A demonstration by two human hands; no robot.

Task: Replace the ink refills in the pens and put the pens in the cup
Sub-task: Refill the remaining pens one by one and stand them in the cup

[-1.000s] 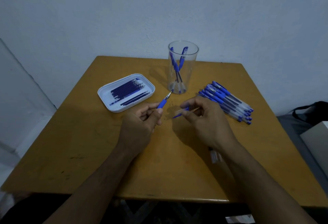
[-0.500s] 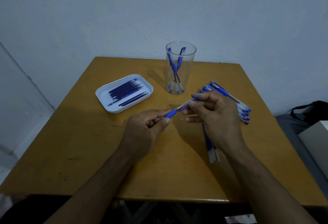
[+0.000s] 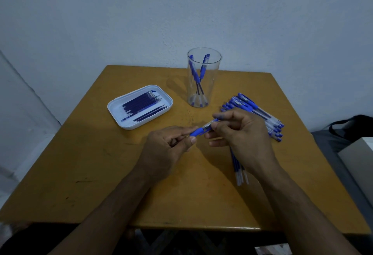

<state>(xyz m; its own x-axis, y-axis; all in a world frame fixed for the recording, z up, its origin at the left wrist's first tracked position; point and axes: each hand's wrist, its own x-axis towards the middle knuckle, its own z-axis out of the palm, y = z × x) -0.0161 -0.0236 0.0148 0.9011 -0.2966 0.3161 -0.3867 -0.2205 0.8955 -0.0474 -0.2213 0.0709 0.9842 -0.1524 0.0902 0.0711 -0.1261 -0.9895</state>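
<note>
left hand (image 3: 171, 143) pinches the blue grip section of a blue-and-clear plastic pen (image 3: 203, 129), right hand (image 3: 240, 133) pinches its barrel, likely screwing it together mid-table. clear plastic cup (image 3: 203, 77) at 12 holds finished pens; white refill tray (image 3: 139, 106) at 10, pen pile (image 3: 254, 113) at 2

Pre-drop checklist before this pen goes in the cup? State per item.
1. Both hands on the pen: left hand pinches the blue grip, right hand holds the barrel: ok.
2. Grip section fully seated: cannot tell.
3. New refill inside: cannot tell.
4. Cup upright, with room: ok.
5. Path to cup unobstructed: ok.
6. Refills left in tray: ok.
</note>
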